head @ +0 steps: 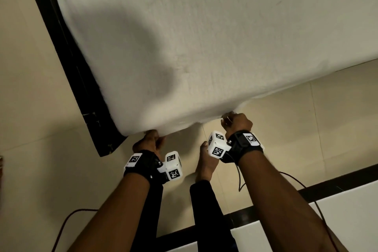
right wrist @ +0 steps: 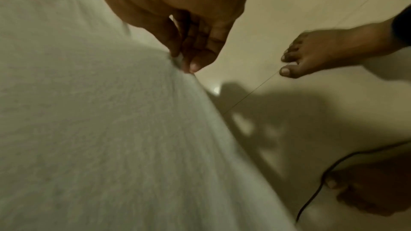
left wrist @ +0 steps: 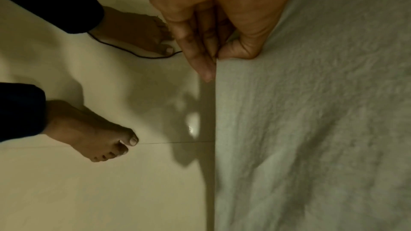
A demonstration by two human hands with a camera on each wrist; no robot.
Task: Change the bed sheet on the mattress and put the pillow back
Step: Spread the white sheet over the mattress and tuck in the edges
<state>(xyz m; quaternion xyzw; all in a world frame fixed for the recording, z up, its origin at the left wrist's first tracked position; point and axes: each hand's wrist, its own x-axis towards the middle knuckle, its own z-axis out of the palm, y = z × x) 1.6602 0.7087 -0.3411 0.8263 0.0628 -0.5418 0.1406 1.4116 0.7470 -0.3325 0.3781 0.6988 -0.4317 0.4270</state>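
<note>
A white bed sheet (head: 204, 37) is stretched out in front of me and fills most of the head view. My left hand (head: 151, 139) pinches its near edge at the left corner; the left wrist view shows thumb and fingers (left wrist: 200, 46) clamped on the sheet (left wrist: 311, 111). My right hand (head: 235, 122) grips the same edge further right, with the fingertips (right wrist: 191, 59) nipping a fold of the sheet (right wrist: 100, 129). A dark mattress (head: 67, 57) shows along the sheet's left side. No pillow is in view.
Beige floor tiles (head: 306, 118) lie under the sheet. My bare feet (left wrist: 95, 138) stand close to the hanging edge. A thin black cable (right wrist: 322, 182) trails across the floor by my foot, and a red cable (head: 65, 225) curls at the lower left. A white, dark-edged surface (head: 337, 210) sits at the lower right.
</note>
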